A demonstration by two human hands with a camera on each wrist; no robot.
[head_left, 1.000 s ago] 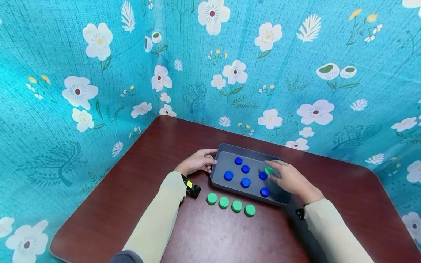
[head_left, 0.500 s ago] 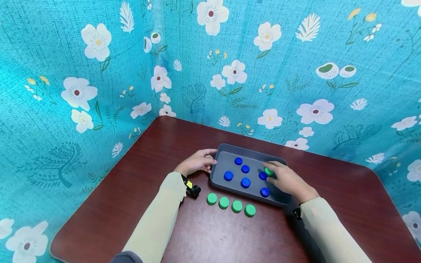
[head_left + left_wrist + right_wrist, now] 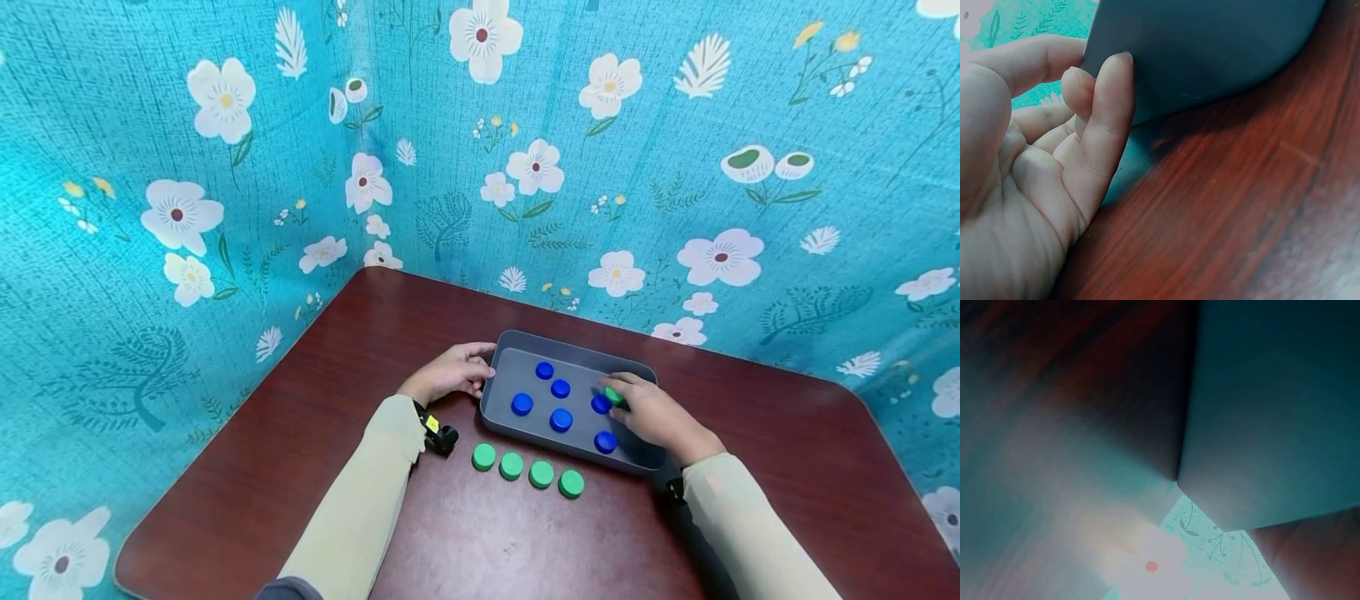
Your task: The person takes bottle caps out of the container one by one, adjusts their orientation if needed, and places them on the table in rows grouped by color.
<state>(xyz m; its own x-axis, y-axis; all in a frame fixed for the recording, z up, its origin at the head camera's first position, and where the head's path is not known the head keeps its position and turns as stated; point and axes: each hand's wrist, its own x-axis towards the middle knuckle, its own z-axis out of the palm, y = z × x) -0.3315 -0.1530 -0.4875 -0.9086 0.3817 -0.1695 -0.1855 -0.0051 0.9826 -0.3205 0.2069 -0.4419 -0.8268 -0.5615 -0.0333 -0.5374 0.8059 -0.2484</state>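
A dark grey tray (image 3: 577, 350) lies on the table with several blue bottle caps (image 3: 561, 419) inside it. My left hand (image 3: 450, 372) holds the tray's left end, its fingers (image 3: 1113, 94) against the wall in the left wrist view. At the right part of the tray, my right hand (image 3: 654, 412) pinches a green bottle cap (image 3: 613, 396), partly hidden by the fingers. That cap is close beside a blue one; whether they touch I cannot tell. Several more green caps (image 3: 541, 474) stand in a row on the table before the tray.
The reddish-brown table (image 3: 480, 542) has rounded corners. Blue flowered cloth (image 3: 450, 167) hangs behind it and along the left side. In the right wrist view, the tray's outer wall (image 3: 1272, 425) fills much of the right side, and no hand shows there.
My right hand has shifted slightly left, its fingers closer around the green cap. The left hand, the tray and the row of green caps have stayed put.
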